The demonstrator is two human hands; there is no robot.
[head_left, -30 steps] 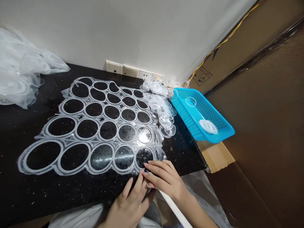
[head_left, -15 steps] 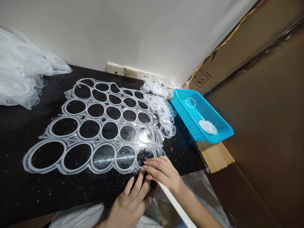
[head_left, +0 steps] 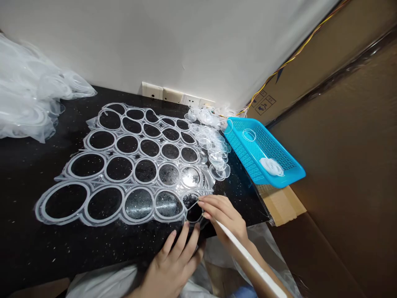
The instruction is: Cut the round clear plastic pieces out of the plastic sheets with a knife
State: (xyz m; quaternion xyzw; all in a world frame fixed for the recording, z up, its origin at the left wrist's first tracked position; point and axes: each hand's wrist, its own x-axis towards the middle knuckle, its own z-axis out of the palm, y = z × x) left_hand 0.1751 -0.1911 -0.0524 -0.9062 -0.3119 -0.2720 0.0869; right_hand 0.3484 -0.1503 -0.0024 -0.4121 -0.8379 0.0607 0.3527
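A clear, flexible sheet of joined rings (head_left: 119, 182) lies flat on the black speckled counter (head_left: 31, 244). My left hand (head_left: 175, 256) rests at its near edge, fingers apart, fingertips pressing beside the nearest right-hand ring. My right hand (head_left: 225, 217) is closed around a long white stick (head_left: 248, 256) that slants down to the lower right. Its fingertips also pinch at that same ring, where a thin rim strand (head_left: 192, 205) is drawn up across the opening. The stick's tip is hidden by my fingers.
Loose thin rings (head_left: 214, 145) lie heaped right of the sheet. Beyond them, a blue basket (head_left: 287, 182) holds several white rings. A pile of clear sheets (head_left: 27, 95) sits at left. Wall sockets (head_left: 172, 95), a yellow-red wire (head_left: 291, 60) and cardboard boxes (head_left: 335, 145) border the counter.
My right hand has moved slightly up and right, away from my left fingertips, drawing the thin strand across the ring's opening. The left hand stays nearly in place.
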